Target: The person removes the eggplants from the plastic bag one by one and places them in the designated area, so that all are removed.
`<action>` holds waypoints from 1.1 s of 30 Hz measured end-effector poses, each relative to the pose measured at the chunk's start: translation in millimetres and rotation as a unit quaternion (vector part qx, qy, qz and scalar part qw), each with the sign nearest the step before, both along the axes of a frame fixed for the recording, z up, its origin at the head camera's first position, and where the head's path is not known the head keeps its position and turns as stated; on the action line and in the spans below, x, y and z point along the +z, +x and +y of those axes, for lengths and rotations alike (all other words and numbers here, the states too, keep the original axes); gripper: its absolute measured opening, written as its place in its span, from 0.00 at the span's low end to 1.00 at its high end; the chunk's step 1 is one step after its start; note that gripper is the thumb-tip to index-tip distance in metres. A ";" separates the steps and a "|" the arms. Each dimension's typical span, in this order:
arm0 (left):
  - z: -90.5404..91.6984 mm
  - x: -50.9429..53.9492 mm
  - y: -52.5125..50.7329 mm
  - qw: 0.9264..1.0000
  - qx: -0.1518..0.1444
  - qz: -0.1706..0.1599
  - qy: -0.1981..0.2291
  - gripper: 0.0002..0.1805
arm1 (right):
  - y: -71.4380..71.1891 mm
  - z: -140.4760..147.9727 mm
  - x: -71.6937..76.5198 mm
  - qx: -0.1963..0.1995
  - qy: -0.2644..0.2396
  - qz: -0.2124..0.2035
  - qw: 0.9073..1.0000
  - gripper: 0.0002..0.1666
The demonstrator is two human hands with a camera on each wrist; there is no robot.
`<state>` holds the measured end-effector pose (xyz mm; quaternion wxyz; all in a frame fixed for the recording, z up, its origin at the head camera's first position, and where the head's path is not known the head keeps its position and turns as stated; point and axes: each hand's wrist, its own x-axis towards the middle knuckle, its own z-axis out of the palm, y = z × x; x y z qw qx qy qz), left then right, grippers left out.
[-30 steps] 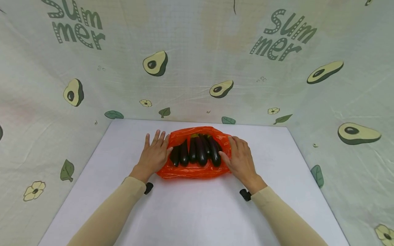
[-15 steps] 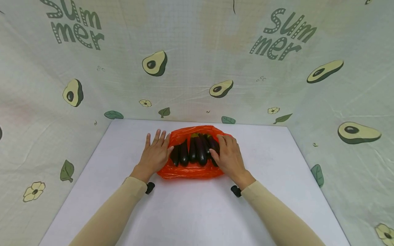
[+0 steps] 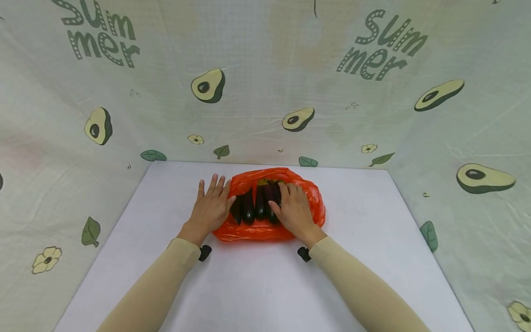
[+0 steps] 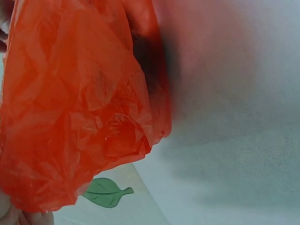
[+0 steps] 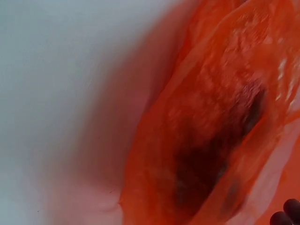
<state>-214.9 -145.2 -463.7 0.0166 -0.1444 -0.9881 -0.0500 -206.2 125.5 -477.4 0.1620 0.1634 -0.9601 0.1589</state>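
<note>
Bag [image 3: 253,234]: crinkled red-orange plastic.
Glossy dark-purple long eggplants [image 3: 248,210]: inside bag.
Left hand [image 3: 210,210]: fingers spread at bag's left edge.
Right hand [image 3: 295,208]: over eggplants; whether its fingers pinch, we cannot tell.

The bag [image 3: 253,234] was crinkled, glossy plastic; the eggplants [image 3: 248,210] were smooth, shiny. The backdrop [image 3: 253,46] was creased cloth, the sleeves [image 3: 155,286] matt fabric, the tabletop [image 3: 253,290] matt.

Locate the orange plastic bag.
In the head view, the orange plastic bag lies centrally on the far part of the white table, around the eggplants, with the left hand at its left end and the right hand over its right half.
</note>
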 end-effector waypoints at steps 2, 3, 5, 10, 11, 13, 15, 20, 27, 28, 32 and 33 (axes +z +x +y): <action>1.0 0.1 0.0 1.000 0.000 -0.001 0.001 0.38 | -3.0 3.3 -1.6 -0.008 0.001 -0.009 1.000 0.42; 1.6 0.1 0.1 1.000 0.000 -0.002 0.003 0.38 | -4.3 5.1 -2.5 -0.012 0.002 -0.012 1.000 0.42; 2.6 0.2 0.3 1.000 0.000 -0.005 0.006 0.38 | -6.5 8.6 -3.7 -0.019 0.004 -0.020 1.000 0.41; 4.3 0.5 0.6 1.000 0.004 -0.009 0.013 0.38 | -10.3 13.1 -6.3 -0.026 0.005 -0.043 0.999 0.40; 4.5 0.5 0.8 1.000 0.004 -0.009 0.014 0.38 | -10.7 13.3 -7.1 -0.028 0.006 -0.048 0.998 0.40; 5.0 0.2 1.1 1.000 0.003 -0.010 0.015 0.38 | -11.1 13.3 -8.4 -0.033 0.008 -0.061 0.998 0.41; 5.4 0.1 1.3 1.000 0.002 -0.010 0.013 0.38 | -11.4 13.3 -9.8 -0.040 0.009 -0.071 0.997 0.42; 5.8 -1.5 0.1 1.000 0.001 -0.008 0.008 0.38 | -14.5 13.0 -14.3 -0.057 0.010 -0.083 0.995 0.41; 6.0 -2.4 -0.8 1.000 0.000 -0.004 0.016 0.38 | -20.1 11.8 -18.7 -0.075 -0.003 -0.108 0.991 0.40; 6.0 -2.3 -0.6 1.000 0.001 -0.003 0.016 0.38 | -20.6 11.6 -19.3 -0.078 -0.004 -0.112 0.991 0.40; 6.0 -2.4 -1.0 1.000 0.003 -0.004 0.019 0.38 | -21.6 10.9 -21.0 -0.088 0.003 -0.120 0.989 0.41; 5.9 -2.5 -1.2 1.000 0.003 -0.005 0.018 0.38 | -21.7 10.5 -21.3 -0.089 0.007 -0.122 0.988 0.41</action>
